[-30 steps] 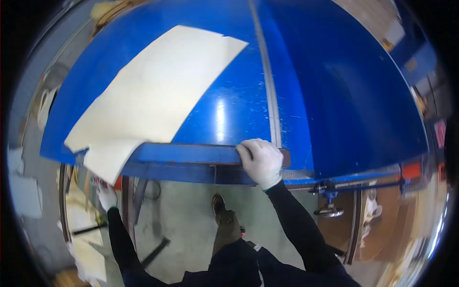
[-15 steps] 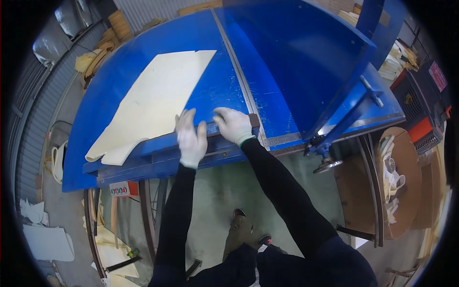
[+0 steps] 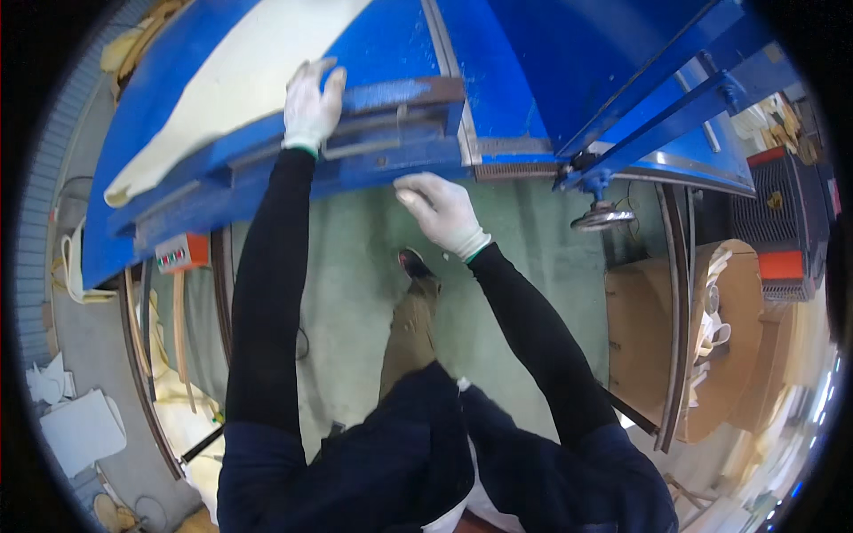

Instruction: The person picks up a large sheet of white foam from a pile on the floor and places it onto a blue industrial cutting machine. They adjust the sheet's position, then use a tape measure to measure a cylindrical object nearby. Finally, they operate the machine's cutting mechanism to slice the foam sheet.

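Observation:
My left hand (image 3: 314,105), in a white glove with a green cuff, reaches over a blue bar (image 3: 382,96) along the front edge of the blue table. Its fingers are extended beside the cream sheet (image 3: 240,75), a long flat piece with a curled near end; whether they touch the bar or sheet I cannot tell. My right hand (image 3: 444,216), gloved the same way, hangs in front of the table above the floor. Its fingers are loosely bent, with nothing visible in them.
Right of a metal strip, the blue table (image 3: 506,98) continues to a handwheel (image 3: 602,216) below its edge. A round cardboard container (image 3: 649,329) holds pale scraps at the right. A red control box (image 3: 182,252) hangs under the table's left side. White offcuts (image 3: 84,433) lie on the floor.
My view has tilted down, so the table sits higher in it. My right hand has come back from the bar toward me. The left hand has shifted left along the bar.

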`<state>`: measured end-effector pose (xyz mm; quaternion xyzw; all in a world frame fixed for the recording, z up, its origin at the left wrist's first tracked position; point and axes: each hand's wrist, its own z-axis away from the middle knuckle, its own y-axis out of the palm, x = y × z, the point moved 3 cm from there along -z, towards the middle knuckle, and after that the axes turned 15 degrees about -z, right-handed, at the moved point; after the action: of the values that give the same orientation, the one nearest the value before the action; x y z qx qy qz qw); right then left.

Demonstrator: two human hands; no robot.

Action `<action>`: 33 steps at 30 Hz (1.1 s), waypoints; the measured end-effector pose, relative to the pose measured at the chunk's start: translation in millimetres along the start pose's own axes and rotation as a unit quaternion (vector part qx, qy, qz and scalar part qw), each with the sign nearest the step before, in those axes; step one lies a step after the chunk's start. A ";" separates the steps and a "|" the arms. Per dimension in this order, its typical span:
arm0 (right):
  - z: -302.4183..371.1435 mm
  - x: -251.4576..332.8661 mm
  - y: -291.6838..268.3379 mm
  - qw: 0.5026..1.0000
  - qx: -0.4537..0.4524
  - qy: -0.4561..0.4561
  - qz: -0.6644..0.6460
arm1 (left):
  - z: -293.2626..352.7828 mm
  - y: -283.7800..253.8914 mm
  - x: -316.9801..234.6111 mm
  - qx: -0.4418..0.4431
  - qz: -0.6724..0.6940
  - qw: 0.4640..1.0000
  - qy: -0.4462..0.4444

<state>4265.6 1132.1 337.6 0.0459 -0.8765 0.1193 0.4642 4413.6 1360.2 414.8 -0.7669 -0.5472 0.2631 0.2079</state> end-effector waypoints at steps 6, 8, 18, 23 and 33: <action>137.2 -113.3 -26.9 0.964 0.076 0.243 0.079 | 3.1 -17.4 -22.6 0.077 -0.091 0.991 0.065; 201.5 -133.9 -34.7 0.928 0.069 0.348 0.114 | 14.4 -16.8 -30.9 0.099 -0.098 0.989 0.057; 334.9 -151.6 -85.7 0.895 -0.003 0.424 0.134 | 45.4 -48.4 -60.3 0.062 -0.148 0.986 0.046; 334.9 -168.8 -111.5 0.909 -0.004 0.399 0.117 | 57.5 -65.6 -53.9 0.117 -0.151 0.981 0.045; 195.0 -285.8 -194.2 0.969 -0.177 0.061 0.164 | 55.1 -60.8 -64.8 -0.034 -0.167 0.957 0.236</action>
<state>4307.7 886.5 28.9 -0.1881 -0.8495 0.0396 0.4914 4317.4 1319.5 420.4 -0.7112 -0.6116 0.0175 0.3461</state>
